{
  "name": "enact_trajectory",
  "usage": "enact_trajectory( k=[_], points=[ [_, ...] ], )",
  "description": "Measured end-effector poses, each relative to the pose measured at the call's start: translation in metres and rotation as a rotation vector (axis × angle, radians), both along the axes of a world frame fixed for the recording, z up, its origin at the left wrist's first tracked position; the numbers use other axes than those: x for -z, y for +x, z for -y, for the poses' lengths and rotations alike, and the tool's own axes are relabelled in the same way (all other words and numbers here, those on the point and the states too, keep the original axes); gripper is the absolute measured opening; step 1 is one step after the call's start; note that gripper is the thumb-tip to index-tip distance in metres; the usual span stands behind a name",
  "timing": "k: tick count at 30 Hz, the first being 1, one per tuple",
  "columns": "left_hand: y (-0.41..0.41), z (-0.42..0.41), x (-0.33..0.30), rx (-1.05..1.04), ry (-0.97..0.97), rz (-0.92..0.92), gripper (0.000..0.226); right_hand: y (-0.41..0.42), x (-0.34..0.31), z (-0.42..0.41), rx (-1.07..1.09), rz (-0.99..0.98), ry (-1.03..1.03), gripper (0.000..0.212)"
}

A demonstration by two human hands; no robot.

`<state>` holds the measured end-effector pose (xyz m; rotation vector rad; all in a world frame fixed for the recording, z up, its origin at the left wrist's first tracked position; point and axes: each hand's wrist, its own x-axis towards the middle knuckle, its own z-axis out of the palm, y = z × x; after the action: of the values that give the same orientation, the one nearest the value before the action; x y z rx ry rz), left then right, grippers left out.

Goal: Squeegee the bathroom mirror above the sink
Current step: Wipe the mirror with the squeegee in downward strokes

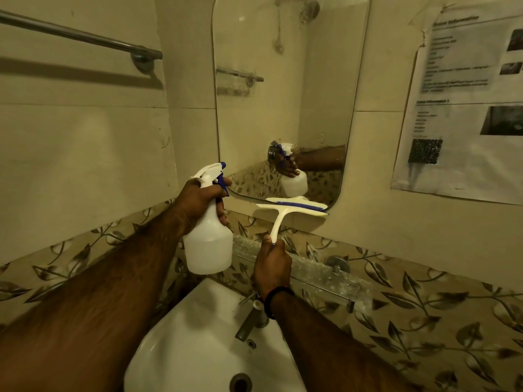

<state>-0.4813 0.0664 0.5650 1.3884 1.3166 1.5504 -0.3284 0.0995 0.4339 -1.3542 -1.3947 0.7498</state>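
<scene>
A tall frameless mirror [285, 94] with rounded corners hangs on the beige tiled wall above a white sink [198, 335]. My right hand [271, 264] grips the handle of a cream squeegee [291, 210] whose blue-edged blade rests at the mirror's bottom edge, right of centre. My left hand [202, 196] holds a white spray bottle [208, 241] with a blue trigger, upright, just left of the mirror's lower corner. The glass reflects the bottle and hand, and its upper part looks streaky.
A metal tap [249, 321] stands at the sink's back. A narrow glass shelf [305, 267] runs under the mirror. A chrome towel bar [85, 38] is mounted at upper left. A printed paper notice [464, 103] is stuck to the wall at right.
</scene>
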Motion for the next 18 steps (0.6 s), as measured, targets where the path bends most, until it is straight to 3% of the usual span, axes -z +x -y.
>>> enact_trajectory(
  k=[9, 18],
  points=[
    [-0.002, -0.001, -0.011, -0.01, 0.028, 0.007, 0.027, 0.0, -0.011, 0.005, -0.071, 0.018, 0.131, 0.034],
    [-0.01, 0.001, -0.036, -0.043, 0.059, -0.002, 0.025, -0.022, -0.162, -0.036, -0.104, 0.042, 0.458, 0.024]
  ],
)
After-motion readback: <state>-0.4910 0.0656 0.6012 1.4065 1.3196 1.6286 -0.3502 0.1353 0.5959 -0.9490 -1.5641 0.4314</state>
